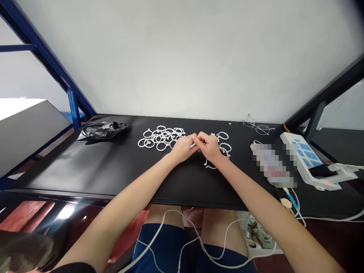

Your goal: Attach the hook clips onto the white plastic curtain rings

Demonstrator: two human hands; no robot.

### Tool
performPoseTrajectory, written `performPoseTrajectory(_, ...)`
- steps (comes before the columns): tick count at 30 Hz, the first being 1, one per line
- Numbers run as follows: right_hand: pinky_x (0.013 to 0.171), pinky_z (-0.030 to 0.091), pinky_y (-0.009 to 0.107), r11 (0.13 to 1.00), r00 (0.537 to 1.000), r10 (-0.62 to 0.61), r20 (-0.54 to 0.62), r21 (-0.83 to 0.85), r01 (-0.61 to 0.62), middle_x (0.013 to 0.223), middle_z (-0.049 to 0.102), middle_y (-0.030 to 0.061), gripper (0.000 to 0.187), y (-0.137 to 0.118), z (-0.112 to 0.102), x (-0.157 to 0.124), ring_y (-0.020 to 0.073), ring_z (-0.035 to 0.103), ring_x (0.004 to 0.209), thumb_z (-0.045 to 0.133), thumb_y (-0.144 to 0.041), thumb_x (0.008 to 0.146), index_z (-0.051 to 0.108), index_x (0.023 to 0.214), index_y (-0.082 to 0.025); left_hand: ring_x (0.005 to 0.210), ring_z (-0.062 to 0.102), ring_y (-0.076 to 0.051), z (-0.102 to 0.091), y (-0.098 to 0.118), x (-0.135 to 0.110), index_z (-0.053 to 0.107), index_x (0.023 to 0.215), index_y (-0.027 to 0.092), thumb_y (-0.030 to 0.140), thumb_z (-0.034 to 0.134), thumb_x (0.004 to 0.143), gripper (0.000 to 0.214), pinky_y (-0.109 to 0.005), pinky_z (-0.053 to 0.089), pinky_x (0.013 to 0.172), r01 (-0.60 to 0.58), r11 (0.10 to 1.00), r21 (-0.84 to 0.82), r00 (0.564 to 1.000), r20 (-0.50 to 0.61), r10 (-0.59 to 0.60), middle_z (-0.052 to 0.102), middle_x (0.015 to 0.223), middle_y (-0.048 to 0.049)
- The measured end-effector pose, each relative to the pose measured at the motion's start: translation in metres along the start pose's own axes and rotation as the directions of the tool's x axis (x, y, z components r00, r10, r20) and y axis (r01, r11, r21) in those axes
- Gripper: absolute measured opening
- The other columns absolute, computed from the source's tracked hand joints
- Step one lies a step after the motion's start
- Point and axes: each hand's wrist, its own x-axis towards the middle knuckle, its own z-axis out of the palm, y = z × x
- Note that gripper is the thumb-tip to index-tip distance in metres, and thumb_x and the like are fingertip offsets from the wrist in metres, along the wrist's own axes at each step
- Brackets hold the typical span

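My left hand [183, 147] and my right hand [209, 146] meet at the middle of the black table [108, 167], fingers pinched together on a small white plastic ring [193, 144] held between them. Left of my hands lies a pile of several white rings [162, 137]. To the right of my hands lie a few more white rings [224, 146], some opened out. One opened ring [209, 165] rests by my right wrist.
A crumpled black plastic bag [102, 130] sits at the back left. Glasses [257, 127] lie at the back right, and a white power strip [309, 159] with cables at the right. A blue frame post [74, 110] stands left. White cables cross my lap.
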Motion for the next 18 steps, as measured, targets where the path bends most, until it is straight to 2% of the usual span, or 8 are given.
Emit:
performPoseTrajectory(12,0.048,0.038,0.024,1.0,1.0,0.004,-0.016,0.003,-0.004,0.046,0.049,-0.0069,0.04,0.0034,0.0005,0.0002,0.0092,0.049,0.042,0.051,-0.047,0.092,0.044,0.062,-0.022,0.065,0.058,-0.013,-0.0005,0.0041,0.0002,0.051,0.079,0.018,0.027,0.051,0.09,0.014,-0.023,0.04,0.059,0.041,0.993,0.109,0.999,-0.02,-0.039,0.061,0.079,-0.0018)
performPoseTrajectory(18,0.048,0.038,0.024,1.0,1.0,0.014,-0.018,-0.002,-0.014,0.045,0.047,-0.0069,0.04,0.0035,0.0008,-0.0001,0.0093,0.048,0.042,0.05,-0.047,0.092,0.042,0.061,-0.022,0.066,0.058,-0.013,0.0006,0.0041,0.0001,0.051,0.079,0.018,0.026,0.052,0.089,0.013,-0.023,0.04,0.058,0.046,0.993,0.106,0.999,-0.033,-0.043,0.062,0.08,-0.0012)
